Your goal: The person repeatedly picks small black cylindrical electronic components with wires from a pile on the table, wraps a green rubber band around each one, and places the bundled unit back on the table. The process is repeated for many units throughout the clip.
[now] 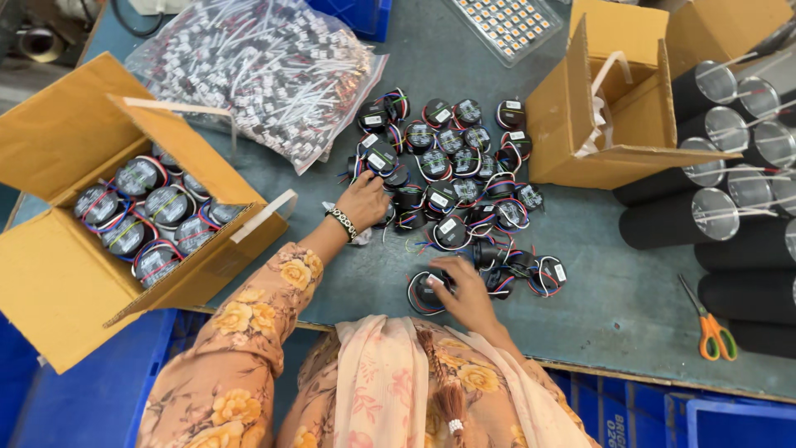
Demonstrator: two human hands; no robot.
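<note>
Lowest in the frame, a floral peach sleeve (240, 348) and a pale scarf (390, 373) fill the foreground above blue plastic crates (91, 398). Just above centre bottom, the right hand (464, 292) is curled over a small round black wound coil with red, blue and black wire leads (424, 292), fingers closed on its edge, pressing it to the grey-green table top (613, 282).

Up and to the left, the left hand (363, 199), wearing a beaded bracelet (342, 222), reaches into the near side of the heap; its fingers bend down among the coils, touching them, though I cannot tell whether it actually grips one.

The heap itself, a scatter of matching black coils with white labels (452, 166), spreads across the centre of the frame from the hands upward.

At lower right, orange-handled scissors (709, 323) lie alone on the table. At left, an open brown cardboard box (58, 274) holds more coils packed side by side. Right of centre, a second open cardboard box (597, 124) stands, and beyond it at the right edge black cylinders with shiny metal ends (713, 216) lie stacked.

Further up, upper left of centre, a clear plastic bag stuffed with small wired parts (249, 66) rests, and at top centre a clear tray of tiny orange squares (506, 25).
</note>
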